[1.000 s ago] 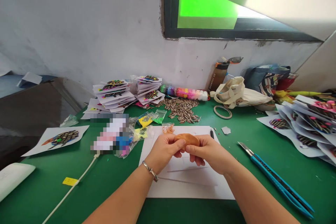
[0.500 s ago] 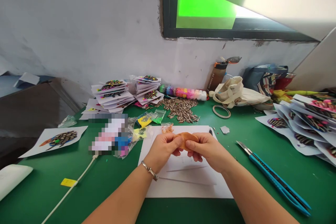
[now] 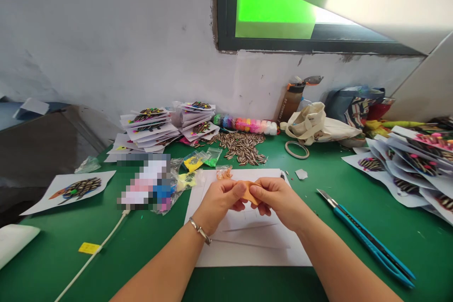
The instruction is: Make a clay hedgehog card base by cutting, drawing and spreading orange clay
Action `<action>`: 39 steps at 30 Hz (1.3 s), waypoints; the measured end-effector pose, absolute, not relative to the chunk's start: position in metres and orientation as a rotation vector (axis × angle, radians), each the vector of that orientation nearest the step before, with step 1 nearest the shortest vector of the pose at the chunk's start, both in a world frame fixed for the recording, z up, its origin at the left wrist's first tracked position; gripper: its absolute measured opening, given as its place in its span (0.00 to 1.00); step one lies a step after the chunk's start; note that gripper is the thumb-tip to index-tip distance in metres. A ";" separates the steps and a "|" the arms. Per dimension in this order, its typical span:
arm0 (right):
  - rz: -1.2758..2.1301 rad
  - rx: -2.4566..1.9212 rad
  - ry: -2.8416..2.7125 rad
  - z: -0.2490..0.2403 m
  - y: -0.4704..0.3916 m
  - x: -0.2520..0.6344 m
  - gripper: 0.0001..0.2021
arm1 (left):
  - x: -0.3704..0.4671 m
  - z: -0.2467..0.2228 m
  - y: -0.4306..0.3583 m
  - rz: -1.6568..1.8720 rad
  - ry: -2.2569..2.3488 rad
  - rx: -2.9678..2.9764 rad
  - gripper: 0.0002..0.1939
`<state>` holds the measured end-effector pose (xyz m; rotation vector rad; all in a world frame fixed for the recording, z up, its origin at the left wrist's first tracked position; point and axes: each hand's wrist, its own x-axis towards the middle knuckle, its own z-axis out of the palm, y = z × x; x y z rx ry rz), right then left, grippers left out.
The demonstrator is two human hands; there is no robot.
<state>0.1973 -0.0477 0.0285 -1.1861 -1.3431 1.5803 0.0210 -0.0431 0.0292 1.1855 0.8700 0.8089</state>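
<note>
Between my two hands is a piece of orange modelling clay (image 3: 251,193), pinched thin. My left hand (image 3: 226,197) grips its left side with thumb and fingers. The right side is held the same way by my right hand (image 3: 272,195). Both hands are over white paper sheets (image 3: 255,252) lying on the green table. Just behind them lies a small clear bag with orange bits (image 3: 224,172). A black pen tip (image 3: 282,174) shows at the paper's far edge, mostly hidden.
A blue utility knife (image 3: 368,238) with its blade out lies at right. Sunflower seeds (image 3: 244,146) are heaped behind the paper. Paper stacks with seed pictures (image 3: 150,127) stand back left, others (image 3: 406,165) at right. A white cable (image 3: 95,255) crosses the left side. A tape roll (image 3: 297,149) lies behind.
The orange clay has been folded or turned between my fingers and shows a smaller outline. Both hands stay in nearly the same place; the view has shifted slightly.
</note>
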 end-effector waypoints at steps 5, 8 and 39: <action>1.568 -1.215 -1.362 0.027 -0.047 0.198 0.16 | 0.021 0.031 -0.043 0.848 0.911 1.075 0.24; 1.636 -1.193 -1.372 0.028 -0.048 0.198 0.16 | 0.023 0.031 -0.042 0.873 0.990 1.089 0.18; 1.626 -1.205 -1.256 0.029 -0.043 0.202 0.15 | 0.023 0.032 -0.041 0.809 1.028 1.058 0.31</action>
